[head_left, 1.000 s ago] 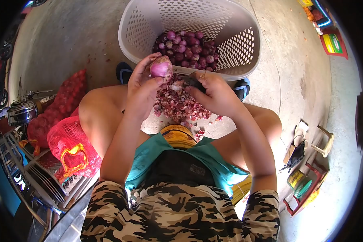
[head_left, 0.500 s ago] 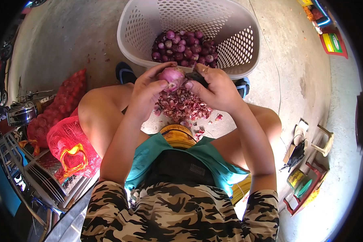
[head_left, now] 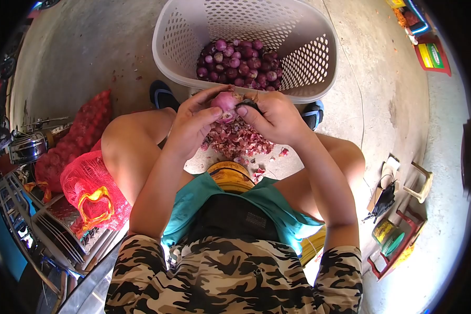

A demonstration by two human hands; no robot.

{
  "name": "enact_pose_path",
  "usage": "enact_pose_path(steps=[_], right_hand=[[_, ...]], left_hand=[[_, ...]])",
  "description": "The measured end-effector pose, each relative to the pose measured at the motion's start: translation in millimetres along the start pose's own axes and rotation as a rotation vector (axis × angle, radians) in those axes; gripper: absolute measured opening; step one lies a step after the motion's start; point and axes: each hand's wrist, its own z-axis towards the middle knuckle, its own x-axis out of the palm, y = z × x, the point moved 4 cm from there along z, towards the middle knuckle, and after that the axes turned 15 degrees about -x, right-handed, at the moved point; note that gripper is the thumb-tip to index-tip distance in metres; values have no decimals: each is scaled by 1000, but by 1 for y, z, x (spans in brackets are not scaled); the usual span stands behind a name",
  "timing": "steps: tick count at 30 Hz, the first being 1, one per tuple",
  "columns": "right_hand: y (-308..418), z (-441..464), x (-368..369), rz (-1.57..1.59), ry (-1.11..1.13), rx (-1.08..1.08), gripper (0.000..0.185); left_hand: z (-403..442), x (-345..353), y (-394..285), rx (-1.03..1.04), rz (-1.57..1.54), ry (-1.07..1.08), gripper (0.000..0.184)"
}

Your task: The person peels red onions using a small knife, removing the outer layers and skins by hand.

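My left hand is closed around a red onion, thumb on its near side and fingers over the far side. Against the onion's right side presses my right hand, its thumb and fingers wrapped round a small dark knife that is mostly hidden by the grip. Below both hands, a heap of papery onion skins lies on the floor. Just beyond them stands a pale perforated laundry-type basket, with many red onions piled in its bottom.
Red mesh sacks stand by my left knee, the farther one full of onions. Metal racks fill the left edge. A yellow rounded seat shows between my legs. At right are a small stool and a tub with a green rim.
My right hand has moved slightly left and tilted, bringing the knife closer against the onion. Less of the dark knife shows now. The onion has turned a little in my left hand.
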Motion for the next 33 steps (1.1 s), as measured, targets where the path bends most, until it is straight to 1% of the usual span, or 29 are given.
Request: enact_pose_path(steps=[2, 5, 8, 11, 14, 17, 20, 23, 26, 29, 33], right_hand=[[2, 1, -3, -18, 47, 25, 30], [2, 1, -3, -18, 35, 13, 30], [-3, -2, -2, 103, -24, -41, 32], [-1, -1, -9, 70, -21, -47, 34], [-5, -2, -7, 0, 38, -46, 34], [-4, -2, -4, 3, 21, -29, 35], [-1, 1, -5, 21, 32, 55, 36], [-1, 1, -6, -10, 69, 73, 37], [-7, -2, -4, 30, 30, -8, 37], [-9, -3, -5, 27, 43, -13, 37], [-4, 1, -6, 27, 80, 60, 36]], left_hand=[[0, 0, 0, 9, 3, -3, 44], [0, 0, 0, 20, 20, -5, 44], [-1, 2, -2, -11, 105, -75, 55], [-1, 4, -4, -4, 125, -72, 56], [-1, 2, -1, 5, 116, -78, 55], [0, 4, -2, 17, 113, -73, 55], [0, 3, -3, 6, 5, 12, 46], [0, 3, -3, 8, 6, 14, 47], [-1, 4, -3, 6, -10, 36, 47], [-1, 3, -2, 3, -10, 22, 47], [-1, 2, -3, 10, 1, 23, 48]])
